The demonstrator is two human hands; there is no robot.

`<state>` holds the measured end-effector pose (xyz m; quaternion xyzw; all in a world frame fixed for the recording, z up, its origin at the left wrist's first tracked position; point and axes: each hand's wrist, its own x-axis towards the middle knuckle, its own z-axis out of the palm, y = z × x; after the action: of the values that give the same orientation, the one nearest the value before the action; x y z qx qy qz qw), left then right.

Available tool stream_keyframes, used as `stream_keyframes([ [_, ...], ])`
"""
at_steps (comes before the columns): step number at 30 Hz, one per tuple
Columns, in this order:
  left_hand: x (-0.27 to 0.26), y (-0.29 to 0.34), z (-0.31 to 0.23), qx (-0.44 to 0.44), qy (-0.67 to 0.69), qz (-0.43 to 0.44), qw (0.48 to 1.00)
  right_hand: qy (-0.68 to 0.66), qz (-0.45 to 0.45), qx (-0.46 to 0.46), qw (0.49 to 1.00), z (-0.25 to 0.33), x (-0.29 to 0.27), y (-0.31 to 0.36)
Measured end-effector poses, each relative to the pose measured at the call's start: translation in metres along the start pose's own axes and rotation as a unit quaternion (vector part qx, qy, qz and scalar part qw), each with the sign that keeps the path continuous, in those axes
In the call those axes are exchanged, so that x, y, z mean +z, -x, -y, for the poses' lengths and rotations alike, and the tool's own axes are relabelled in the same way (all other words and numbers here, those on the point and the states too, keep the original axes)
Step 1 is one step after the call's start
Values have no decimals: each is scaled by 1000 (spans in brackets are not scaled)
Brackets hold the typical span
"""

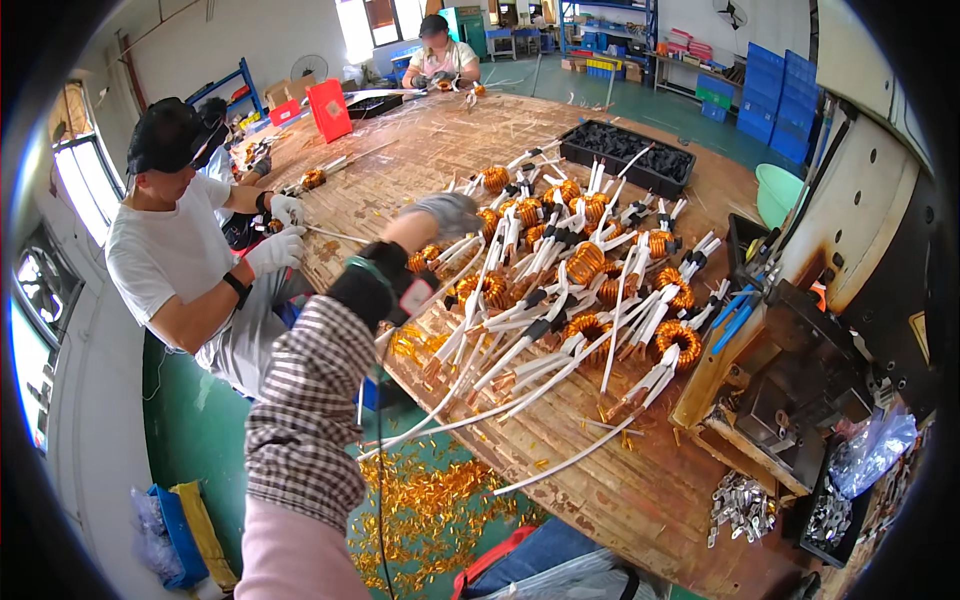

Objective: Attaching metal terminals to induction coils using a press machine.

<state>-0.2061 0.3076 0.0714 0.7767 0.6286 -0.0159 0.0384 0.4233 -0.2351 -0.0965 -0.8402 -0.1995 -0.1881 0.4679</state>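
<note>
My left hand [443,214], in a grey glove, reaches over the far left side of a heap of copper-wound ring coils [585,263]. Motion smears its fingers, so I cannot make out their pose or any grip. A checked sleeve [310,400] covers that forearm, with a black cuff and a small device at the wrist. White-sleeved leads [535,330] with bare copper ends stick out from the coils, some bearing black sleeves. Several long leads run off the table's near left edge, below my arm. My right hand is out of view.
At the right stands a dark metal press [800,370], with loose metal terminals [742,508] before it. A black tray [628,160] of dark pieces lies behind the heap. A co-worker [170,240] works at the left, others farther back. Yellow scraps [430,510] litter the green floor.
</note>
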Motion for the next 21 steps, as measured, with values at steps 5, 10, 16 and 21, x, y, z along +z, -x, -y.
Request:
stream_keyframes([
  [5, 23, -12, -69, -51, -42, 44, 997, 44, -5, -34, 998, -8, -3, 0],
  [10, 69, -41, -56, -70, 6, 49, 996, 26, -5, -45, 999, 20, -1, 9],
  [16, 43, -29, -49, -72, -25, 52, 996, -31, 6, 2, 999, 8, 0, 6],
  [21, 24, -41, -23, 51, -85, 137, 986, -50, 32, 42, 997, 1, 3, 4],
])
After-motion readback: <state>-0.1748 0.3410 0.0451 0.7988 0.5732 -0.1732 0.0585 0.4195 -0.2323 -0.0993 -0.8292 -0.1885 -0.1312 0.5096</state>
